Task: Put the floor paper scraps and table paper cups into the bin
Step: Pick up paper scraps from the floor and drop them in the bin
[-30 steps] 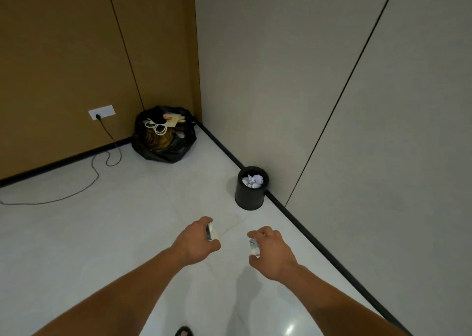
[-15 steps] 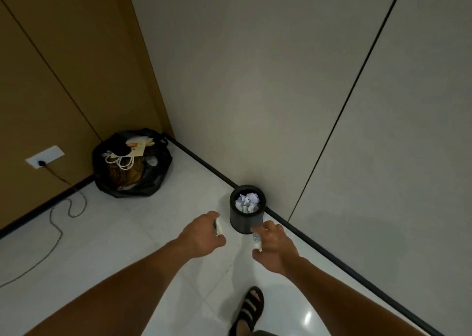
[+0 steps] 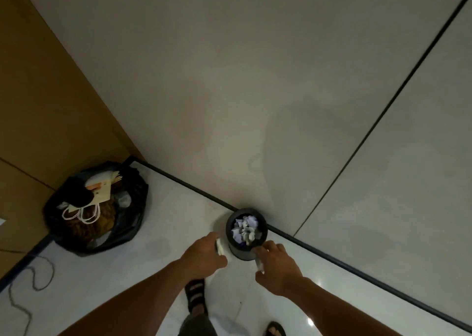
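Single head cam, wide-angle, high up, tilted fwd & down; bin near, low-centre by wall.

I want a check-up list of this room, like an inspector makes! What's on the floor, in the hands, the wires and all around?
Surface: glossy white floor.
Job's things: black bin stands upright against the wall with crumpled paper inside.
Clutter: open black rubbish bag in the corner, stuffed.
Hands: left hand grips a white piece beside the bin; right hand grips a second white piece by the rim. Cup or scrap, I cannot tell.
Cables: grey cable snakes over the floor at left.
Surroundings: grey wall, brown wall, black skirting; sandalled foot below.
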